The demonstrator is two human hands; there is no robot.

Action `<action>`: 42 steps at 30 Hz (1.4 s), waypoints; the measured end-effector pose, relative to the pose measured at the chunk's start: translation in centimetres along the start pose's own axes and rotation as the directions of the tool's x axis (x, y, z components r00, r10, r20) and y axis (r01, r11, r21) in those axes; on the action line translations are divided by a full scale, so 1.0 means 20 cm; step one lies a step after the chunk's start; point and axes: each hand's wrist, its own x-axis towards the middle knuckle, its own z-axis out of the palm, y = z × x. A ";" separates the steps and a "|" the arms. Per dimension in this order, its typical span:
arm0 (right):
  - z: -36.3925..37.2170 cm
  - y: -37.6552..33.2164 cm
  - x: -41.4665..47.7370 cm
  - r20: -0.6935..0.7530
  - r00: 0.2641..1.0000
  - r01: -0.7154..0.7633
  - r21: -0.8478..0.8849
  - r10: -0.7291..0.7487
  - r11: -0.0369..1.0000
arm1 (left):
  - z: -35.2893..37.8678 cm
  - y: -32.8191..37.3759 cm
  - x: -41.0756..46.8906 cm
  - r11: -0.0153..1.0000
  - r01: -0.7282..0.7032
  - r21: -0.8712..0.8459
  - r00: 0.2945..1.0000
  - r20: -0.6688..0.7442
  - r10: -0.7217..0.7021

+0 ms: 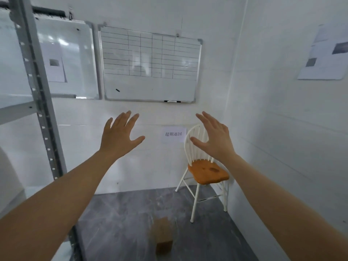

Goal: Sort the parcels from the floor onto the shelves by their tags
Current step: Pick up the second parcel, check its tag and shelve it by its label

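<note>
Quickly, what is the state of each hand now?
Left hand: open, fingers spread, holding nothing.
Right hand: open, fingers spread, holding nothing.

1 readable sign on the far wall

A white paper sheet point(174, 134) is hanging on the far wall just left of the chair point(206, 171), reading "超期退回"; the ruled whiteboard point(150, 63) above is showing only blank grid lines.

bright, soft, edge-warped, whiteboard glare
</note>
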 end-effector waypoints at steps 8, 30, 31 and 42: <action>0.58 0.37 0.56 0.027 0.999 -0.023 0.033 0.022 0.999 | 0.56 -0.13 0.55 0.997 0.072 -0.035 0.997 -0.005 -0.073; 2.19 0.87 1.07 0.260 0.945 -0.205 -0.001 0.198 0.979 | 2.25 -0.68 1.16 0.996 0.019 -0.089 0.966 0.258 0.005; 2.27 0.91 1.03 0.279 0.931 -0.244 0.002 0.234 0.970 | 2.35 -0.68 1.14 0.994 0.029 -0.104 0.957 0.289 0.002; 3.33 1.40 0.32 0.503 0.805 -0.376 0.022 0.314 0.927 | 3.50 -0.70 0.55 0.982 0.148 -0.115 0.860 0.505 -0.070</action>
